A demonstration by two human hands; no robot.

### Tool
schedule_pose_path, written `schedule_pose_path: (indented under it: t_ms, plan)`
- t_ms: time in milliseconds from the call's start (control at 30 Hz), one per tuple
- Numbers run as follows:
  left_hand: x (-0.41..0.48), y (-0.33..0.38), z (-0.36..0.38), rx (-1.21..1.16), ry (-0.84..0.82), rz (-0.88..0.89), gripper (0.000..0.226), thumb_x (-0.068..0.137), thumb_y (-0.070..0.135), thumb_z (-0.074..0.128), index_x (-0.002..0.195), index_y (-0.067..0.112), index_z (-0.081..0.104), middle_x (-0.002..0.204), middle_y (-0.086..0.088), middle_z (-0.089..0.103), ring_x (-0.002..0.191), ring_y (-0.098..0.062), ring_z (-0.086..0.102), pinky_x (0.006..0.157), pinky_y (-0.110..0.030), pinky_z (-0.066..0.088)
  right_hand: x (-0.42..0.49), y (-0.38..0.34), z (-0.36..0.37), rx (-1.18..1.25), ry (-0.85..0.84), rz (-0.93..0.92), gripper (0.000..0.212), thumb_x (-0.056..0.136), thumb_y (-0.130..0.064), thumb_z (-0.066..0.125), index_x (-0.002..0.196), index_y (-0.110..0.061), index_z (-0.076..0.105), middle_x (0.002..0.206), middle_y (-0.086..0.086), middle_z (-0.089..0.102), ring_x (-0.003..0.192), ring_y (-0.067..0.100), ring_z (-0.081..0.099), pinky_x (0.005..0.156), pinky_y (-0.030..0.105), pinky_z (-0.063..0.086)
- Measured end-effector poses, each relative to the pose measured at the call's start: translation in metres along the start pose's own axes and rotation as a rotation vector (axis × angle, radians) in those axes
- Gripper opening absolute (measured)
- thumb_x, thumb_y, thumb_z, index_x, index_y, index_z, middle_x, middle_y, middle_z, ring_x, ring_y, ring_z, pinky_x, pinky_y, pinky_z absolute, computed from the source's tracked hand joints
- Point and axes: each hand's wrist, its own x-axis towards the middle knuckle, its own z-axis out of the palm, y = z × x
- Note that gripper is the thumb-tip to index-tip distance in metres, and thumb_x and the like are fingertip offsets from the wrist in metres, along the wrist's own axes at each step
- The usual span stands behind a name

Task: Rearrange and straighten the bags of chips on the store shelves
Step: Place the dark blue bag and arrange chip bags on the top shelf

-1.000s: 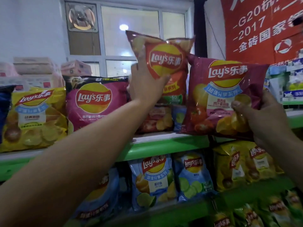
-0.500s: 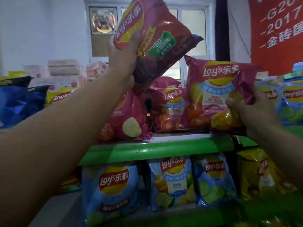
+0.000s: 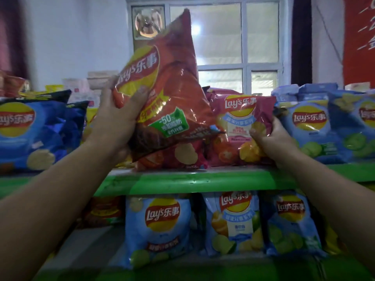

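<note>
My left hand (image 3: 119,118) grips a red-orange chip bag (image 3: 172,94) by its left edge and holds it tilted above the top green shelf (image 3: 203,179). My right hand (image 3: 272,138) pinches the lower right corner of a pink chip bag (image 3: 239,122) that stands on that shelf. Another pink bag (image 3: 182,157) lies partly hidden behind the tilted red-orange one.
Dark blue bags (image 3: 30,134) fill the top shelf on the left, light blue bags (image 3: 316,128) on the right. Light blue bags (image 3: 160,226) line the lower shelf. Behind are a window (image 3: 233,47), a fan and stacked boxes (image 3: 89,86).
My left hand has lowered the red-orange bag and turned it more upright. The view has shifted right and closer. My right hand keeps its hold on the pink bag.
</note>
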Motion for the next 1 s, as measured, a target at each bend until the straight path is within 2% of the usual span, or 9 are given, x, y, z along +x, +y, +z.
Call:
schedule_pose_path:
  t_ms: [133,233,333,433,567,700,767,833,1000]
  plan:
    - [-0.009,-0.019,-0.003,0.188,0.039,0.047,0.080,0.069,0.048,0.083,0.136,0.047,0.041,0.120,0.014,0.060,0.091,-0.002,0.071,0.064,-0.027,0.061,-0.004,0.001,0.001,-0.181,0.037,-0.028,0.073,0.091,-0.038,0.060,0.150,-0.023,0.020,0.144,0.008,0.043,0.127,0.025,0.045,0.105,0.037,0.037]
    - [-0.009,-0.026,0.006,0.291,0.026,0.101,0.078,0.077,0.045,0.080,0.139,0.049,0.033,0.113,0.025,0.052,0.085,0.015,0.065,0.058,-0.011,0.055,-0.017,-0.004,0.001,-0.274,0.251,-0.162,0.060,0.093,-0.036,0.054,0.145,-0.019,0.031,0.140,0.011,0.038,0.128,0.029,0.042,0.105,0.041,0.036]
    - [-0.008,-0.033,0.022,0.375,0.007,0.107,0.088,0.076,0.048,0.079,0.146,0.046,0.026,0.126,0.016,0.051,0.106,-0.002,0.061,0.075,-0.024,0.060,-0.033,-0.014,0.002,-0.238,0.379,-0.346,0.038,0.092,-0.028,0.051,0.128,-0.016,0.049,0.126,0.007,0.047,0.114,0.025,0.051,0.097,0.043,0.046]
    - [-0.009,-0.032,0.036,0.438,-0.009,0.098,0.093,0.074,0.051,0.080,0.148,0.045,0.023,0.136,0.006,0.048,0.117,-0.014,0.056,0.092,-0.043,0.056,-0.047,-0.028,0.005,-0.169,0.366,-0.378,0.023,0.092,-0.029,0.050,0.112,-0.020,0.056,0.110,-0.004,0.050,0.096,0.016,0.056,0.084,0.042,0.052]
    - [-0.022,-0.023,0.038,0.450,-0.075,0.138,0.097,0.073,0.046,0.082,0.150,0.037,0.023,0.140,0.002,0.046,0.120,-0.012,0.055,0.094,-0.040,0.056,-0.071,-0.053,0.015,0.099,0.142,-0.242,0.017,0.089,-0.042,0.051,0.102,-0.034,0.057,0.102,-0.004,0.065,0.090,0.011,0.066,0.078,0.043,0.059]
    - [-0.051,-0.014,0.020,0.448,-0.138,0.155,0.096,0.078,0.037,0.081,0.152,0.028,0.021,0.133,0.009,0.048,0.114,-0.004,0.059,0.087,-0.030,0.059,-0.102,-0.077,0.038,0.320,-0.153,-0.150,0.052,0.079,-0.057,0.057,0.124,-0.032,0.052,0.105,-0.006,0.067,0.082,0.010,0.069,0.068,0.029,0.055]
    - [-0.069,-0.009,0.005,0.428,-0.163,0.149,0.094,0.081,0.030,0.080,0.152,0.022,0.020,0.131,0.007,0.050,0.112,-0.006,0.062,0.085,-0.030,0.059,-0.119,-0.084,0.052,0.401,-0.272,-0.126,0.063,0.082,-0.055,0.061,0.136,-0.028,0.042,0.111,-0.007,0.067,0.090,0.010,0.072,0.071,0.026,0.058]
    - [-0.089,-0.005,-0.018,0.398,-0.158,0.123,0.093,0.082,0.025,0.080,0.151,0.021,0.019,0.131,0.007,0.051,0.110,-0.004,0.065,0.083,-0.027,0.059,-0.135,-0.087,0.067,0.449,-0.349,-0.071,0.074,0.076,-0.055,0.070,0.138,-0.028,0.039,0.119,-0.001,0.065,0.096,0.013,0.072,0.077,0.032,0.059]
    - [-0.129,-0.006,-0.090,0.411,-0.112,0.048,0.097,0.074,0.033,0.085,0.144,0.043,0.018,0.137,0.014,0.046,0.115,-0.003,0.063,0.084,-0.028,0.059,-0.173,-0.086,0.120,0.553,-0.513,0.069,0.071,0.066,-0.033,0.086,0.128,-0.026,0.051,0.108,0.001,0.073,0.093,0.019,0.073,0.074,0.035,0.060]
